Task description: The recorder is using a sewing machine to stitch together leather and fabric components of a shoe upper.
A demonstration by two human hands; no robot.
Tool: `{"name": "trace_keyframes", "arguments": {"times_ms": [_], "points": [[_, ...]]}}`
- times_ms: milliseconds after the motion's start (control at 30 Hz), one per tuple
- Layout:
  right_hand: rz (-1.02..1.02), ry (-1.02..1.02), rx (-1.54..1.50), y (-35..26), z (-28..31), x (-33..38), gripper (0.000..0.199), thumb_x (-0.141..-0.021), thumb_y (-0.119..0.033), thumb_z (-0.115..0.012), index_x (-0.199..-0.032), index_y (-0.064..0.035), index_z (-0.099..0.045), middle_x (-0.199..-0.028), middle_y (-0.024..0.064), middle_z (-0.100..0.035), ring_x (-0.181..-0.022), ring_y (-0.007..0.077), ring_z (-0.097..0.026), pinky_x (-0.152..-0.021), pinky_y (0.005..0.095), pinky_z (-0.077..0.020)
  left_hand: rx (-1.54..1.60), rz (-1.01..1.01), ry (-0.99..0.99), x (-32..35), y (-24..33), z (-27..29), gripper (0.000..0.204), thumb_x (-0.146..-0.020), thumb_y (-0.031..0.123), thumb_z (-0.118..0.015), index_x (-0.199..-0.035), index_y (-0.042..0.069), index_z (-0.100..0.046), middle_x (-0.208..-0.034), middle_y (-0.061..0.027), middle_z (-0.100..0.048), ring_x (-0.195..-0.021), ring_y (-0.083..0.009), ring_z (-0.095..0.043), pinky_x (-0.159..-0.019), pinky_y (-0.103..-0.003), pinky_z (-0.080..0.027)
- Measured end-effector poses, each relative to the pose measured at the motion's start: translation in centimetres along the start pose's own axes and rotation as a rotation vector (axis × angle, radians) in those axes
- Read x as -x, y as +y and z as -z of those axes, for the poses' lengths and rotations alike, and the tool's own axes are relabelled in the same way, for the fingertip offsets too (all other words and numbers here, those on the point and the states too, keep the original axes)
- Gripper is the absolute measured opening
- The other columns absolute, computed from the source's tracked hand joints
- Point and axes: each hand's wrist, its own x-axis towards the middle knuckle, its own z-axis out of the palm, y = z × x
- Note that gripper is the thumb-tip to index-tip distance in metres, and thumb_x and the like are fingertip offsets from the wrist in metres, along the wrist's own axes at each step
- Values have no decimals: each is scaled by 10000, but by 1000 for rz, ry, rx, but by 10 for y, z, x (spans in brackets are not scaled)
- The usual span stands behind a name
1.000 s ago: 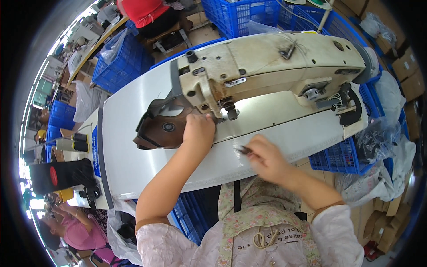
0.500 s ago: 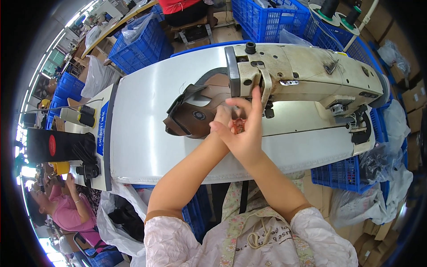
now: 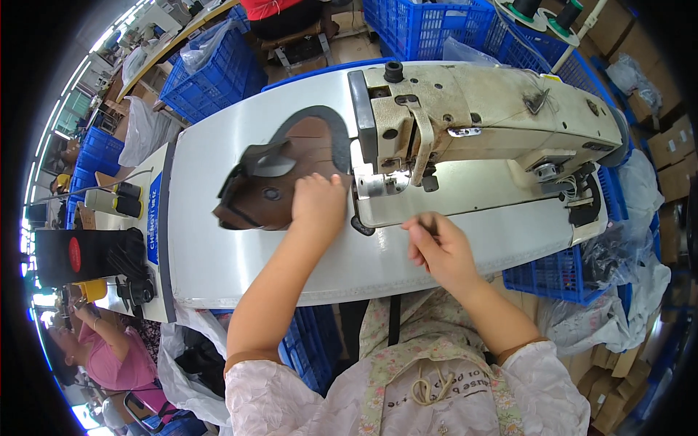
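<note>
A brown leather-like piece (image 3: 254, 190) lies on the white sewing table (image 3: 207, 265). It has dark edging, a small round fitting, a raised flap and a curved dark-edged end. My left hand (image 3: 318, 206) grips its right side, fingertips curled over it. Right of the piece stands a cream sewing machine (image 3: 465, 102), its needle area and metal plate now uncovered. In front of that plate, my right hand (image 3: 442, 248) hovers apart from the machine, fingers curled together. Something small seems to be inside them, but I cannot make it out.
A black box-shaped device (image 3: 87, 256) and thread cones (image 3: 120, 203) stand on the left. Blue crates (image 3: 211, 81) surround the table, with plastic bags (image 3: 589, 312) at the right. A person in pink (image 3: 120, 349) sits at the lower left, another in red (image 3: 273, 9) at the back.
My hands have drawn apart from their crossed position by the needle. The left hand slid the brown piece leftward, away from the machine; my right hand came down and toward me.
</note>
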Motion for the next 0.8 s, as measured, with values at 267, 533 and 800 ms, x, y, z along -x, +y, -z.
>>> {"name": "trace_keyframes", "arguments": {"times_ms": [267, 533, 800], "points": [[-535, -249, -712, 46, -46, -69, 525, -1074, -451, -432, -1246, 22, -583, -752, 1, -516, -622, 117, -462, -593, 282, -435, 40, -9, 241, 36, -32, -22, 778, -692, 200, -775, -1425, 93, -539, -1379, -220, -591, -1293, -336, -558, -1064, -430, -420], [-611, -15, -775, 54, -71, -117, 305, -1052, -359, -524, -1023, -59, -571, -825, 17, -516, -619, 98, -458, -495, 229, -404, 82, -43, 399, 42, -32, -23, 685, -731, 174, -735, -1389, 70, -574, -1342, -240, -612, -1280, -340, -572, -1104, -448, -403], [-626, -35, -779, 58, -77, -120, 277, -1047, -339, -550, -955, -78, -555, -778, 23, -524, -583, 100, -461, -455, 228, -397, 119, -42, 463, 45, -33, -25, 775, -638, 119, -769, -1386, 72, -571, -1347, -216, -614, -1270, -319, -576, -1090, -436, -419]]}}
